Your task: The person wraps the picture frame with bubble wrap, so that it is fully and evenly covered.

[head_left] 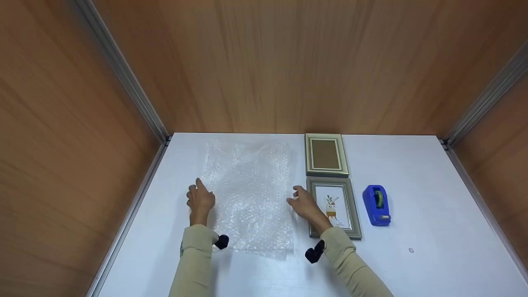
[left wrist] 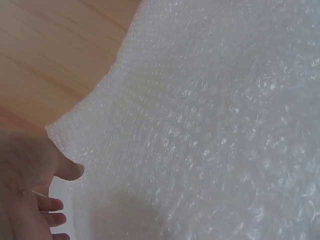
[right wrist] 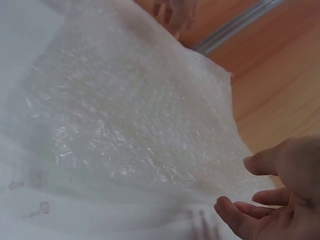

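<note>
A sheet of clear bubble wrap (head_left: pixel 251 198) covers the left-middle part of the white table. By its left edge is my left hand (head_left: pixel 201 201); in the left wrist view the thumb (left wrist: pixel 72 170) overlaps the wrap's edge while the other fingers are loosely bent, apart from the thumb. At the opposite edge, my right hand (head_left: pixel 304 204) has thumb and fingers spread, with a gap between them in the right wrist view. Its forearm passes over a grey picture frame (head_left: pixel 356 214) holding a print of a plant in a pot, hiding part of it.
Behind the grey frame lies a gold-toned picture frame (head_left: pixel 325 171) with a brown inside. A blue tape dispenser (head_left: pixel 377 216) sits to the right, and a small pale round bit (head_left: pixel 411 250) lies nearer me. Wood-grain panels (head_left: pixel 264 66) enclose the table (head_left: pixel 425 185).
</note>
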Available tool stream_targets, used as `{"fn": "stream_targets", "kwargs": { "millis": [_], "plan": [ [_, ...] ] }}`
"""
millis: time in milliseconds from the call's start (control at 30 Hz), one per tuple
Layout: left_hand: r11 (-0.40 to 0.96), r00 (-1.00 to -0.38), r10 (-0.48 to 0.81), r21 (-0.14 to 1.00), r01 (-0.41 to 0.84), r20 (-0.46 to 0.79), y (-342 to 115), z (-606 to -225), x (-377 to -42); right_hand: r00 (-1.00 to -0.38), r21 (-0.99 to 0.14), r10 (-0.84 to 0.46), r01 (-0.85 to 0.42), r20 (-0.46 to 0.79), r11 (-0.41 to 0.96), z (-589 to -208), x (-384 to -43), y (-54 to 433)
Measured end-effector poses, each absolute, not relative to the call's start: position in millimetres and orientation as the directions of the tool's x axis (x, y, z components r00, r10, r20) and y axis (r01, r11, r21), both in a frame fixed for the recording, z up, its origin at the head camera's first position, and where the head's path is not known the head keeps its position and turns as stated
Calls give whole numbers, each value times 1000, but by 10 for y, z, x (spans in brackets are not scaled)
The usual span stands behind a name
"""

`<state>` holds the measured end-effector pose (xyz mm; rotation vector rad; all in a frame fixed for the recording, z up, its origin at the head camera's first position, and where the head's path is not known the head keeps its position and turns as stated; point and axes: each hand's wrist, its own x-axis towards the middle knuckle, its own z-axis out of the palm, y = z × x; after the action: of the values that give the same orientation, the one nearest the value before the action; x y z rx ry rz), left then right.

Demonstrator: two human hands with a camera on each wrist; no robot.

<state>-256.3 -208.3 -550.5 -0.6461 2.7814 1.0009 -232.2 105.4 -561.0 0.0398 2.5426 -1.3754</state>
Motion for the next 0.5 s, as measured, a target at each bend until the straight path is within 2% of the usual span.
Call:
{"fn": "stream_targets", "kwargs": {
  "millis": [200,367,500],
  "plan": [
    [679,-901,-336,592,-434,-275,-2160,-5528,-2551,-953,-747,-109,148,-283,648,-5650,-2272,1020],
    [686,-908,-337,596,-418,-249,-2193,-5556,-2521,-943,-736,-114,163,-311,657,-5690,-2244,991],
    [692,-917,-330,604,-396,-224,-2200,-5575,-2522,-950,-744,-124,140,-288,653,-5736,-2224,974]
  ]
}}
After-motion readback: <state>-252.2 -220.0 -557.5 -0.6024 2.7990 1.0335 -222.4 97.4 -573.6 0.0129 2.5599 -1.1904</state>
